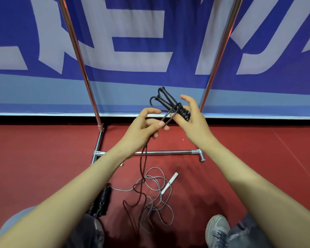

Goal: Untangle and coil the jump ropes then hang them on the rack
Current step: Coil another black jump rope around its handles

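Fingers of the right hand [192, 122] curl round two ribbed black handles [168, 102]; left hand [141, 130] pinches their thin dark cord [143, 158].

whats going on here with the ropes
A person is coiling a dark jump rope. The right hand holds its two black handles together, cord wound round them; the left hand pinches the cord. The rest trails to the red floor, across a loose grey rope. Nothing hangs on the rack poles in view.
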